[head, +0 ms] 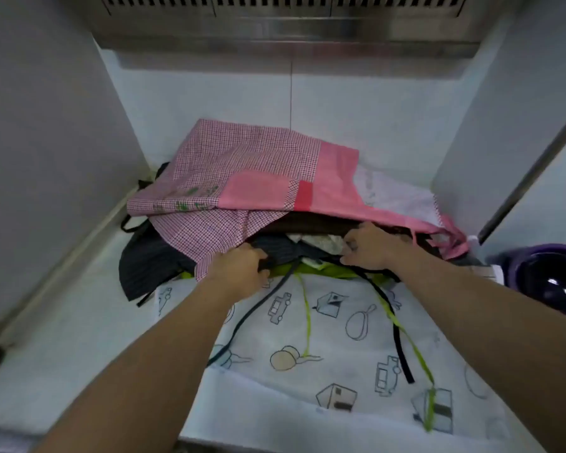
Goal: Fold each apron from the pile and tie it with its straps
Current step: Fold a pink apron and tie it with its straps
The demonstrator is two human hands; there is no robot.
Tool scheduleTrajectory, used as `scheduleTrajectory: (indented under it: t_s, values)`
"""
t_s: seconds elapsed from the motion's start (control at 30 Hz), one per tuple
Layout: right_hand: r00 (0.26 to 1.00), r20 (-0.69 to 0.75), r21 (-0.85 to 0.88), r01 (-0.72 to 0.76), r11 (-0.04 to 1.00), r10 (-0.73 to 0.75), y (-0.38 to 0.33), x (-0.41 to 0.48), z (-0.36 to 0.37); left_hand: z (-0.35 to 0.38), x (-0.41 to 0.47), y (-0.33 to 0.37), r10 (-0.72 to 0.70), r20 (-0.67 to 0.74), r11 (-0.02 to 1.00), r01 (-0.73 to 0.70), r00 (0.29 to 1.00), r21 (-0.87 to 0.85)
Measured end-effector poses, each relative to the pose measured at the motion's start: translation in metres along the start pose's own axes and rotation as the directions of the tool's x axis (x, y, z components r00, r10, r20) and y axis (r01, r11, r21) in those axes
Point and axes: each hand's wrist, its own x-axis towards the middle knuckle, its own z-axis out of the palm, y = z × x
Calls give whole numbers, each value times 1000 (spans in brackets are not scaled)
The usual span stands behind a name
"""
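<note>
A pile of aprons lies at the back of the white counter. A pink checked apron (242, 178) lies on top, over a dark pinstriped apron (151, 259) and a lime green one (334, 273). My left hand (239, 269) grips the dark apron's edge at the pile's front. My right hand (370, 246) grips dark fabric a little to the right. Black straps (258, 308) and thin green straps (307, 322) trail forward over a white apron (340, 338) printed with cartoon drawings, spread flat in front.
White walls (46, 158) close in the counter on the left, back and right. A steel vent hood (288, 24) hangs above. A dark purple bowl (549, 282) sits at the right edge. The counter's front edge (10, 433) runs along the bottom left.
</note>
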Motion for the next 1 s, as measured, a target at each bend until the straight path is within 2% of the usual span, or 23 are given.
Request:
scheduleTrajectory:
  t_s: [0.13, 0.3, 0.43, 0.47, 0.53, 0.6, 0.67, 0.77, 0.9, 1.0]
  values:
    - [992, -102, 29, -72, 997, 74, 3, 30, 10, 8, 5, -14, -20, -59, 999, 18, 998, -30]
    - [966, -241, 96, -71, 993, 92, 2, 62, 14, 10, 11, -23, -19, -162, 996, 4, 987, -93]
    - [965, -255, 152, -21, 988, 60, 5, 73, 14, 3, 15, -23, -1, -242, 992, -31, 970, -125]
    - [953, -295, 188, -6, 982, 62, 4, 72, 12, 0, 16, -22, 3, -260, 990, -39, 966, -133]
    - [890, -450, 272, 57, 961, 75, 1, 68, 2, -7, 16, -20, 29, -317, 987, -78, 948, -143]
    - [774, -631, 252, 154, 955, 42, -6, 56, -15, -18, 15, -17, 65, -383, 984, -123, 921, -131]
    - [677, -736, 226, 239, 944, 5, -14, 42, -37, -31, 15, -14, 101, -461, 980, -168, 882, -107]
    - [549, -836, 230, 347, 909, 2, -29, 10, -75, -64, 11, -2, 103, -537, 983, -168, 838, -73]
    - [448, -893, 279, 489, 827, 37, -53, -34, -115, -103, 2, 19, 99, -555, 990, -138, 826, -28]
    - [377, -926, 246, 554, 796, 24, -69, -67, -137, -128, -9, 37, 137, -537, 987, -163, 832, -1]
